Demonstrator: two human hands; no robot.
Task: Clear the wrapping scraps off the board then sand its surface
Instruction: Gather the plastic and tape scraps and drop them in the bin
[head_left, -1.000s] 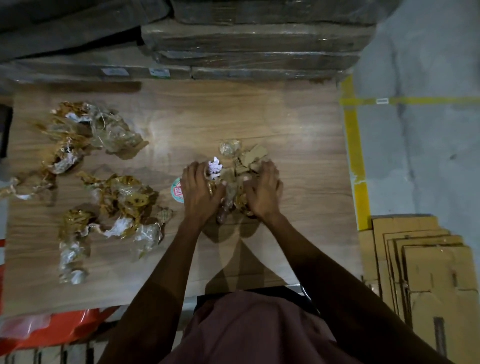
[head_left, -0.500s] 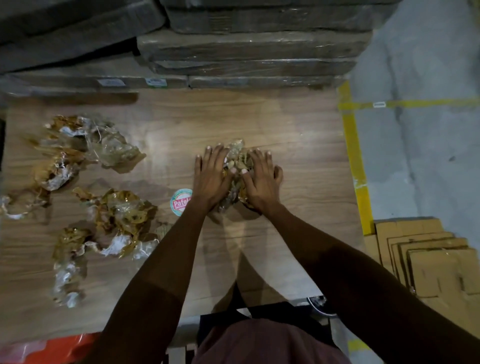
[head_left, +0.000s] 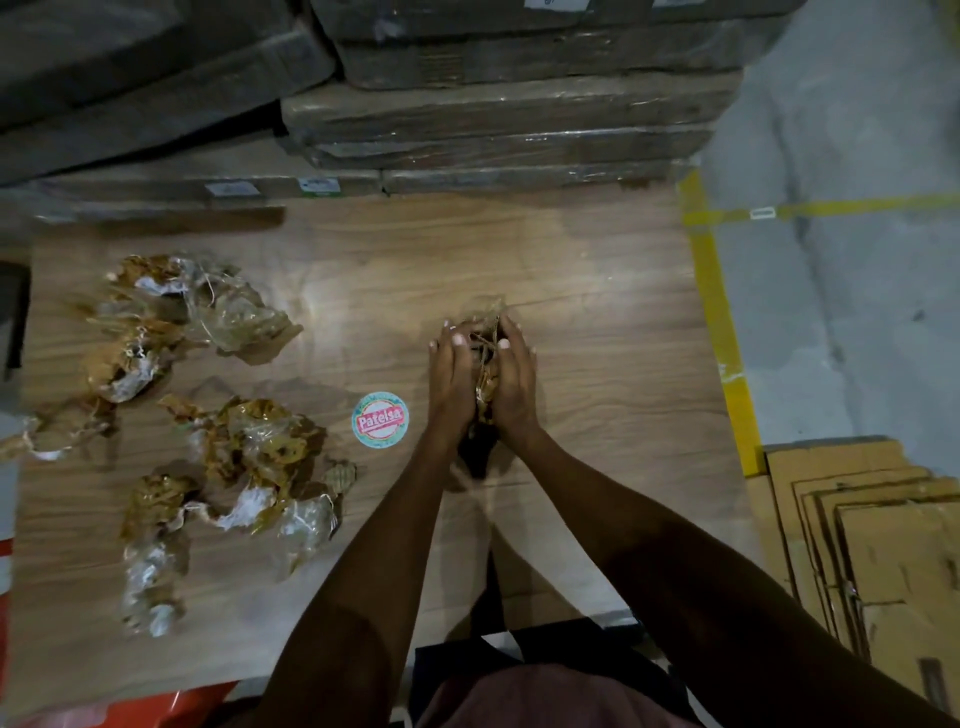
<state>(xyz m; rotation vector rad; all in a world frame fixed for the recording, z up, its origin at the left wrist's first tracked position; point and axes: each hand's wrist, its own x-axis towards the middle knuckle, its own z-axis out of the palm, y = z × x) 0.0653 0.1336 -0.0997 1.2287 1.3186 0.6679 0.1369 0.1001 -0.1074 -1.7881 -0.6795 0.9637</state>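
A wood-grain board (head_left: 597, 270) lies flat in front of me. My left hand (head_left: 451, 379) and my right hand (head_left: 514, 376) are cupped together over its middle, squeezing a small bundle of brown wrapping scraps (head_left: 485, 358) between the palms. The bundle is mostly hidden by my fingers. Two bigger heaps of crumpled brown and clear wrapping lie on the left of the board, one at the upper left (head_left: 176, 317) and one at the lower left (head_left: 234, 478). A round red and green sticker (head_left: 380, 419) sits on the board just left of my left wrist.
Wrapped stacks of boards (head_left: 509, 114) rise along the far edge. Yellow floor tape (head_left: 719, 332) runs along the board's right side on grey concrete. Flattened cardboard pieces (head_left: 872, 545) lie at the lower right. Something red (head_left: 171, 706) shows under the near left edge.
My hands have turned from lying flat over the scraps to cupping them, palms facing each other. The small bundle is now lifted and pressed between them. The view has shifted slightly.
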